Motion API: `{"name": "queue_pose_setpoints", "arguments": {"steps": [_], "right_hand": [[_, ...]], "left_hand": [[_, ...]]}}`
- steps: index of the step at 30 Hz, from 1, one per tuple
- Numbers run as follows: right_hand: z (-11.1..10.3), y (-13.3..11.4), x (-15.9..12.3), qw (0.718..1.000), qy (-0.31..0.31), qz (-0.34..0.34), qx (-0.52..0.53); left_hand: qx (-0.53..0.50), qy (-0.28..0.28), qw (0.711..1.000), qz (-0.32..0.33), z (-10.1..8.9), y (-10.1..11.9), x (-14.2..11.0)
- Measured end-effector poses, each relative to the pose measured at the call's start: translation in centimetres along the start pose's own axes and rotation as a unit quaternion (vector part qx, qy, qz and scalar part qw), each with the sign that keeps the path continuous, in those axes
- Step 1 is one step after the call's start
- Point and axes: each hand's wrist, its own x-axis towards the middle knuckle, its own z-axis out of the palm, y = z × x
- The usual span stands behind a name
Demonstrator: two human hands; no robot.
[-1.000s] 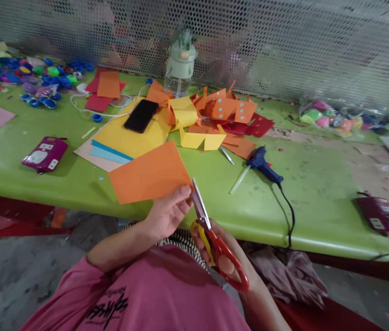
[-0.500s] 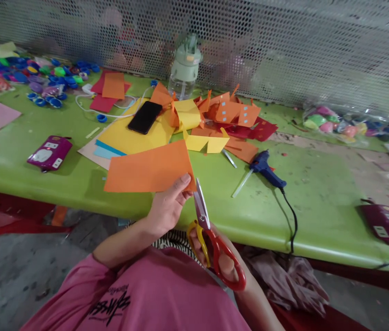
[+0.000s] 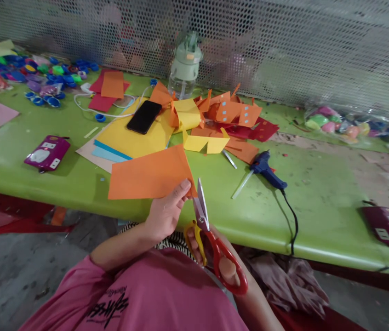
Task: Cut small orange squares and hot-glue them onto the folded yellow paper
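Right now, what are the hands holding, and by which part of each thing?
The left hand pinches the flat rectangular orange paper sheet near its lower right corner; the right hand grips the silver-bladed scissors by their red and yellow handles.

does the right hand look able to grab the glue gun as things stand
Probably not: the right hand is holding the scissors, though the way to the glue gun looks free.

I see a perforated screen behind the green counter. Below, I make out grey floor and red furniture.
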Motion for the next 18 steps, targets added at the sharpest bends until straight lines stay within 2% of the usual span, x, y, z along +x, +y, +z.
{"name": "queue_pose_setpoints", "arguments": {"steps": [3, 11, 18], "right_hand": [[-0.5, 0.7, 0.3, 0.999, -0.002, 0.033, 0.022], [-0.9, 0.8, -0.3, 0.999, 0.008, 0.03, 0.041], [-1.0, 1.0, 0.8, 0.998, -0.036, 0.055, 0.025]], "left_hand": [[-0.006, 0.009, 1.0, -0.007, 0.0, -0.1, -0.1], [0.003, 0.001, 1.0, 0.009, -0.2, -0.3, -0.1], [0.005, -0.007, 1.0, -0.009, -0.6, -0.2, -0.2]]}}
